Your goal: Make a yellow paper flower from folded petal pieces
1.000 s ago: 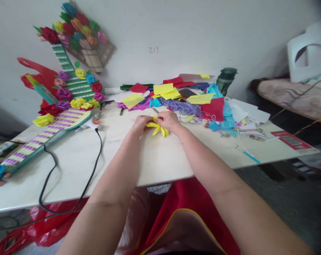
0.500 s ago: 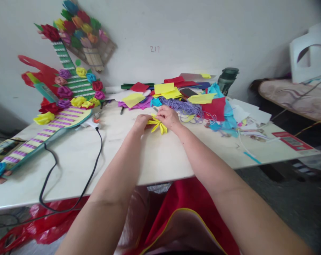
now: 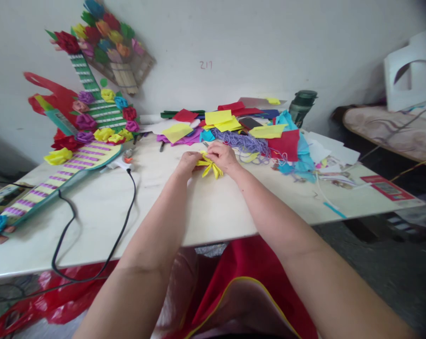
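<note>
A small yellow folded paper piece [image 3: 210, 167], with several loops fanning out, lies on the white table [image 3: 205, 212] between my two hands. My left hand [image 3: 187, 162] pinches its left side with fingers curled. My right hand [image 3: 224, 157] grips its top and right side, fingers closed over it. Both forearms stretch straight out from the bottom of the view to the middle of the table.
Behind the hands lies a heap of coloured paper sheets [image 3: 234, 125] and purple yarn [image 3: 241, 141]. A glue gun [image 3: 123, 160] with a black cord [image 3: 92, 235] lies left. Flower-covered craft boards [image 3: 89, 122] stand far left; a dark green bottle [image 3: 302, 106] stands at the back.
The hands have shifted only slightly on the yellow piece; my left fingers have closed in a little toward it. The view has barely moved.
</note>
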A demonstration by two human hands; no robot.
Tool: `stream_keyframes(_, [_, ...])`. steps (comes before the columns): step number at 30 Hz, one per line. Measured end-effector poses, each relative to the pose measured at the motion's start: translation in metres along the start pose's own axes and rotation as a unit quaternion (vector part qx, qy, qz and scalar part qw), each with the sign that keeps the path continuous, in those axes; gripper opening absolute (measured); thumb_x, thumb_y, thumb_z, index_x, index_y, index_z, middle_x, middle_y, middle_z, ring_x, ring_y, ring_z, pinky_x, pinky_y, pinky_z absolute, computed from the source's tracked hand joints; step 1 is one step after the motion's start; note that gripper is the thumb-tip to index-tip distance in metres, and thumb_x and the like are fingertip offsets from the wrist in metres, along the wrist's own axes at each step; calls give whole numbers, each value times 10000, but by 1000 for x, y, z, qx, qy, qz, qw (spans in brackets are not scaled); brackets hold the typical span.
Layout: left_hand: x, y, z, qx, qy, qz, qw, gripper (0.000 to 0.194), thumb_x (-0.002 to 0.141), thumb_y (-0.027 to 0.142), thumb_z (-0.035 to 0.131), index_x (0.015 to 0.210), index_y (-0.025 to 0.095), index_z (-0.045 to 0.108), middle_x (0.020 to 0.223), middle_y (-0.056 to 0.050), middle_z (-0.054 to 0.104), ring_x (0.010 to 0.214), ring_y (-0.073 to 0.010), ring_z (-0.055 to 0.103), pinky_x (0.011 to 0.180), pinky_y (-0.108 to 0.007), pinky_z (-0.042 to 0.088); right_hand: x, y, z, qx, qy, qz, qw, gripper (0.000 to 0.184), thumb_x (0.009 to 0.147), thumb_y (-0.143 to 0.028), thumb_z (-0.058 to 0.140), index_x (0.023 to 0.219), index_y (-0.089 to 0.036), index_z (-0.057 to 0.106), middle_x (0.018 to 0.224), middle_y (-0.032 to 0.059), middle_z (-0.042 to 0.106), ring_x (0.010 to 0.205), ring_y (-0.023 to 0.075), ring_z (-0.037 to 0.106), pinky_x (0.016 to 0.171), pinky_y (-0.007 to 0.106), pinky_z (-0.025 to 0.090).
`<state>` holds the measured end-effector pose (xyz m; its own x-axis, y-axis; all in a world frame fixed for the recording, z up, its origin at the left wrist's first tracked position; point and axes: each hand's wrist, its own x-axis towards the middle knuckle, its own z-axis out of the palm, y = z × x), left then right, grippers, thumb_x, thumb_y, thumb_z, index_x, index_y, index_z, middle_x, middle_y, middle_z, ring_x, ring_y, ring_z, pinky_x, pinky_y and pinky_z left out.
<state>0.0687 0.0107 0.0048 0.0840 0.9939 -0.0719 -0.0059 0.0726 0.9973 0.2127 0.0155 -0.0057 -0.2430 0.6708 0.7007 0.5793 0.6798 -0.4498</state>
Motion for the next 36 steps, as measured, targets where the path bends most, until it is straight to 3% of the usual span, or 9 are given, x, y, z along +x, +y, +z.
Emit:
stream_keyframes(4, [-1,2,1,24,35,-2,999,69,638,176,537,603,128,572,527,-15,576,496,-143,580,521,-267,486,1,-2,1,32,-25,-5,999,94,741,-208,601,673,-173,656,814,43,649,789,158,584,714,270,432])
stream_keyframes(8, [-1,3,1,43,46,-1,998,71,615,140,538,546,131,549,455,3,524,441,-125,531,487,-257,462,1,-7,0,92,-63,35,993,112,708,-236,616,642,-152,652,679,17,630,671,135,558,658,257,423])
stream_keyframes(13, [-1,4,-1,66,62,-9,996,96,601,149,551,507,141,530,430,6,505,408,-119,502,460,-248,430,0,-17,-8,220,-102,112,964,144,643,-270,635,614,-129,633,578,-11,585,561,101,502,575,233,400])
stream_keyframes(17, [-2,4,-2,76,56,-16,995,95,601,164,568,517,142,530,449,-3,525,434,-130,528,466,-246,434,-1,-19,-13,261,-135,163,942,181,620,-305,638,628,-124,623,500,-42,512,469,72,421,485,218,354])
stream_keyframes(24, [0,2,-3,50,46,-9,998,103,645,204,588,578,143,539,505,-2,560,468,-127,555,503,-254,462,-2,-13,-4,206,-93,151,962,159,659,-294,615,649,-135,619,531,-45,515,498,70,442,532,216,397])
stream_keyframes(30, [3,-1,-4,61,43,-5,997,114,642,213,598,578,146,533,494,0,556,471,-130,555,502,-254,458,-1,-5,-3,168,-120,119,971,141,669,-185,585,778,-131,657,661,-8,621,563,86,522,589,221,446])
stream_keyframes(36, [4,-2,-5,64,38,6,997,123,626,235,600,580,152,521,489,13,538,471,-126,543,505,-250,449,-1,-2,-4,93,-120,116,981,186,641,-84,547,776,-122,670,599,-30,572,532,80,482,549,205,396])
